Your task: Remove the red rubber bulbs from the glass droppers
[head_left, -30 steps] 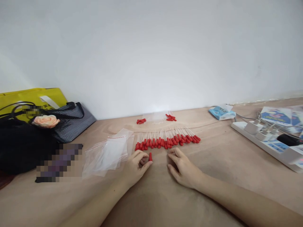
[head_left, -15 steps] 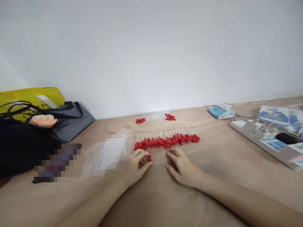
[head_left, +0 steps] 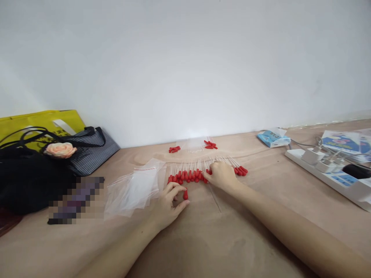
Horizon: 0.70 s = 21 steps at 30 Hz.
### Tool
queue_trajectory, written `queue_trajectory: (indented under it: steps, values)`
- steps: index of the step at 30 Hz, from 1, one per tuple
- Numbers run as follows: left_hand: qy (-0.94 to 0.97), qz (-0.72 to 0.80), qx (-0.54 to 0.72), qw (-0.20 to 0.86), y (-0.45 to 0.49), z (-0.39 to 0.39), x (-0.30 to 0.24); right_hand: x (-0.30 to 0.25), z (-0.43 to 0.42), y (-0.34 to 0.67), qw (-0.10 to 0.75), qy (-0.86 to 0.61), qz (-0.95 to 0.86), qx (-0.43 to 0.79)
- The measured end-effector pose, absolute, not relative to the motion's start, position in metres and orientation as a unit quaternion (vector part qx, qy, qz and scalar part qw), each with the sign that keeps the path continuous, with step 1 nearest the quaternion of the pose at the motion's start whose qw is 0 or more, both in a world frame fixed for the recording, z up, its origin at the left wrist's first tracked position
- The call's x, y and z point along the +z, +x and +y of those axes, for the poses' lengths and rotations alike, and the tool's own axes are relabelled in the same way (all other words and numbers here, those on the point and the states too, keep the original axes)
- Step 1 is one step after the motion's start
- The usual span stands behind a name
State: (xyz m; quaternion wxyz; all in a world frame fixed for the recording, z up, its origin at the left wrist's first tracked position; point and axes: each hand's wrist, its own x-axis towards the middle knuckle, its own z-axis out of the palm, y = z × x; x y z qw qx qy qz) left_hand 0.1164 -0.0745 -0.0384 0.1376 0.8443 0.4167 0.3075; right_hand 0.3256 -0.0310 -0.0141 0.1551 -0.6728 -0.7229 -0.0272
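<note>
My left hand [head_left: 169, 202] rests on the table with thumb and index fingertip at the two ends of a small red rubber bulb [head_left: 186, 194]. No tube shows on this bulb. Over the right part of a row of droppers [head_left: 189, 175], my right hand [head_left: 222, 174] bends its fingers down among the red bulbs, closed on a dropper there; its fingertips are partly hidden. The row's bulbs face me and their thin clear tubes point to the wall. One thin tube [head_left: 215, 199] runs from near my right hand toward me.
Clear zip bags [head_left: 136, 189] lie fanned to the left. Behind the row are two small piles of red bulbs [head_left: 174, 149], [head_left: 211, 144] by a clear bag. A tissue pack [head_left: 273, 138] and a power strip [head_left: 327, 173] with chargers stand right; bags [head_left: 92, 148] lie left.
My right hand has moved forward from the table in front of the row onto the droppers, and a thin tube now shows below it. My left hand stays at the red bulb. The view shifts slightly.
</note>
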Motion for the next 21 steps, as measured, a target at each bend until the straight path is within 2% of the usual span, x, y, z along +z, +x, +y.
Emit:
queue_trajectory:
  steps: [4,8,11,15,17,21]
  values:
    - [0.85,0.415,0.298,0.126,0.115,-0.074,-0.041,-0.013,-0.032,0.321,0.148,-0.677,-0.72,-0.03]
    - [0.845,0.423,0.321,0.057,0.114,-0.073,-0.041,-0.009,-0.033,0.332,0.17,-0.69,-0.703,-0.025]
    - [0.828,0.44,0.346,0.011,0.114,-0.073,-0.04,-0.008,-0.04,0.349,0.253,-0.653,-0.713,0.029]
    - [0.797,0.45,0.403,-0.02,0.12,-0.078,-0.037,-0.016,-0.06,0.364,0.372,-0.527,-0.753,0.125]
    - [0.788,0.458,0.409,0.048,0.131,-0.084,-0.034,-0.022,-0.072,0.361,0.43,-0.487,-0.754,0.094]
    - [0.713,0.444,0.392,0.376,0.168,-0.096,-0.029,-0.034,-0.09,0.342,0.483,-0.445,-0.754,0.003]
